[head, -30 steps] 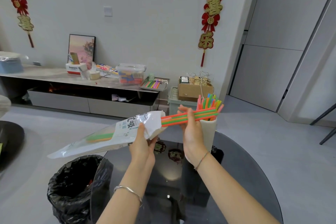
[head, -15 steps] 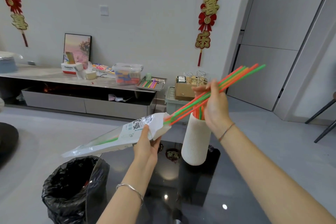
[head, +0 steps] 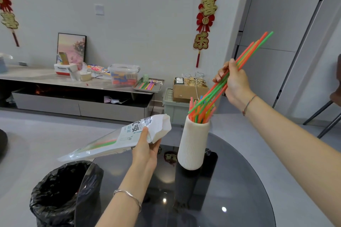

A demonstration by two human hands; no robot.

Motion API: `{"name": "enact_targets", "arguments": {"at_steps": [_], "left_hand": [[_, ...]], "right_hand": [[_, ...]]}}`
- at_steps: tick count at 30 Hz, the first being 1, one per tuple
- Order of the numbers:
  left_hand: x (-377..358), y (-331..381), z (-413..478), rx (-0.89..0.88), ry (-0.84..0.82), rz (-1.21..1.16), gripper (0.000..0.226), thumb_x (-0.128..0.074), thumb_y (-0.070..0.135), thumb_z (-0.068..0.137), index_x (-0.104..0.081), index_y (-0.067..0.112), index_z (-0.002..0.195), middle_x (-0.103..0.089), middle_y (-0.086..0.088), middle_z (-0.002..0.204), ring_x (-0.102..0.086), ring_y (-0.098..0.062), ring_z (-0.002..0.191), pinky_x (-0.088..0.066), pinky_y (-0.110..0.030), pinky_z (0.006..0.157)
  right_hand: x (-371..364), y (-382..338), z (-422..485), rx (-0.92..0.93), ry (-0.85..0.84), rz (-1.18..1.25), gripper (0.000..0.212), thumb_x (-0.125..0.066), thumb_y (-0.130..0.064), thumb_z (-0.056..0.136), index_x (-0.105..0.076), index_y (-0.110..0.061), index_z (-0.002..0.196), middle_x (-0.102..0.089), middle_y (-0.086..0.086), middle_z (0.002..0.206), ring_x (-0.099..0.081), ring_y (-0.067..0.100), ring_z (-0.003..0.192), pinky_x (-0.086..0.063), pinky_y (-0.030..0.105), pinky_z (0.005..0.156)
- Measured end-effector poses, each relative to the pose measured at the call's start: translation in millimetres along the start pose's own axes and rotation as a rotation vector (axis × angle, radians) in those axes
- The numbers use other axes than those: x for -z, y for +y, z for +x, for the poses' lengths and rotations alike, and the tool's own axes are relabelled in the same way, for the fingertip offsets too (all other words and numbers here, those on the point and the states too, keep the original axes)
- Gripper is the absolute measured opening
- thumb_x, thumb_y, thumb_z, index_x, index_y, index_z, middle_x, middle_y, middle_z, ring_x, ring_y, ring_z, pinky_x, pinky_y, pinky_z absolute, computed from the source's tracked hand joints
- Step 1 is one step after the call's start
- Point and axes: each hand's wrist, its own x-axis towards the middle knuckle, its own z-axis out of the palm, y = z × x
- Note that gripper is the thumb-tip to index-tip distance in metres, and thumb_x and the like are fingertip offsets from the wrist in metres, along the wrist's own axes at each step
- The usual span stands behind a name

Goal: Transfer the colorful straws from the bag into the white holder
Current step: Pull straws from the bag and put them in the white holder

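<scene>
My left hand (head: 145,150) grips the clear and white plastic bag (head: 114,142) near its open end, holding it tilted over the table's left edge; a few green and orange straws still show inside. My right hand (head: 233,83) pinches a bundle of orange and green straws (head: 247,54), slanted up to the right, with their lower tips over the mouth of the white ribbed holder (head: 192,146). The holder stands upright on the dark glass table (head: 230,190) and holds several colorful straws (head: 200,111).
A bin lined with a black bag (head: 60,191) stands beside the table at lower left. Behind, a long low cabinet (head: 73,96) carries boxes and a tray of straws (head: 148,84). A cardboard box on a green crate (head: 175,108) sits behind the holder.
My right hand pulled the straw bundle fully out of the bag, swung it up to the right, and its lower ends now sit over the holder. The bag stayed in my left hand.
</scene>
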Motion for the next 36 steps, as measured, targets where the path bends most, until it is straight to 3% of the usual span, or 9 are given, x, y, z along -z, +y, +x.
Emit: {"name": "enact_targets", "arguments": {"at_steps": [2,7,12,18,23,27,30,33,36], "left_hand": [[0.8,1.9,2.7,-0.01,0.001,0.009,0.055,-0.058,0.014,0.09,-0.035,0.014,0.141,-0.055,-0.01,0.133,-0.061,-0.02,0.101,-0.051,-0.033,0.074],[1.5,5.4,4.8,-0.035,0.0,0.006,0.052,-0.058,0.014,0.091,-0.038,0.013,0.139,-0.056,-0.01,0.132,-0.06,-0.019,0.101,-0.05,-0.033,0.074],[2.2,5.0,5.0,-0.038,0.0,0.007,0.051,-0.058,0.014,0.09,-0.039,0.013,0.138,-0.056,-0.01,0.131,-0.061,-0.019,0.096,-0.051,-0.032,0.068],[2.7,4.4,4.5,-0.039,-0.006,0.018,0.053,-0.058,0.014,0.09,-0.038,0.012,0.139,-0.055,-0.01,0.132,-0.059,-0.021,0.104,-0.051,-0.033,0.07],[2.7,3.6,0.6,-0.044,-0.006,0.022,0.05,-0.058,0.014,0.091,-0.038,0.014,0.137,-0.056,-0.009,0.129,-0.06,-0.02,0.101,-0.05,-0.034,0.077],[3.0,6.2,-0.3,-0.052,-0.003,0.01,0.052,-0.058,0.013,0.09,-0.036,0.016,0.137,-0.056,-0.007,0.124,-0.061,-0.02,0.097,-0.051,-0.035,0.075],[4.4,7.5,-0.1,-0.055,-0.008,0.01,0.053,-0.058,0.012,0.09,-0.036,0.017,0.137,-0.056,-0.007,0.12,-0.06,-0.021,0.1,-0.051,-0.036,0.074],[4.5,7.9,-0.9,-0.055,-0.015,0.018,0.051,-0.058,0.012,0.09,-0.036,0.018,0.135,-0.056,-0.006,0.115,-0.061,-0.019,0.094,-0.05,-0.036,0.08],[4.9,8.1,-1.4,-0.049,-0.011,0.016,0.043,-0.058,0.012,0.09,-0.039,0.019,0.128,-0.057,-0.005,0.113,-0.061,-0.018,0.091,-0.05,-0.035,0.081]], "right_hand": [[4.9,2.9,4.0,0.017,0.004,-0.057,0.038,-0.031,-0.031,0.102,-0.04,-0.015,0.068,-0.042,-0.007,0.041,-0.044,0.009,0.038,-0.051,0.025,0.05],[11.6,15.9,11.2,0.062,-0.033,-0.223,0.037,-0.031,-0.033,0.101,-0.041,-0.017,0.069,-0.05,-0.007,0.044,-0.055,0.01,0.044,-0.053,0.025,0.056],[17.5,29.7,11.8,0.127,-0.076,-0.428,0.037,-0.03,-0.032,0.101,-0.046,-0.02,0.07,-0.058,0.003,0.064,-0.061,0.015,0.063,-0.052,0.032,0.076],[16.4,28.5,9.8,0.135,-0.071,-0.388,0.035,-0.03,-0.031,0.101,-0.047,-0.018,0.074,-0.065,-0.006,0.053,-0.065,0.005,0.056,-0.054,0.018,0.064],[8.7,40.2,-4.6,0.096,-0.236,-0.634,0.037,-0.026,-0.031,0.102,-0.055,-0.014,0.087,-0.065,0.005,0.085,-0.059,0.006,0.077,-0.047,0.013,0.072],[10.1,47.2,-11.1,-0.043,-0.38,-0.87,0.045,-0.023,-0.04,0.1,-0.055,-0.015,0.119,-0.056,0.007,0.127,-0.05,0.017,0.114,-0.04,0.033,0.093],[12.7,44.8,-13.5,-0.111,-0.418,-0.906,0.044,-0.024,-0.044,0.099,-0.05,-0.022,0.127,-0.046,0.005,0.141,-0.043,0.025,0.129,-0.037,0.042,0.103],[14.3,40.7,-10.8,-0.032,-0.369,-0.865,0.041,-0.033,-0.043,0.097,-0.051,-0.02,0.128,-0.05,0.003,0.138,-0.043,0.019,0.128,-0.034,0.032,0.101],[13.2,34.7,-8.6,0.045,-0.282,-0.715,0.03,-0.044,-0.032,0.097,-0.054,-0.016,0.119,-0.062,0.002,0.116,-0.056,0.018,0.116,-0.041,0.025,0.093]]}}
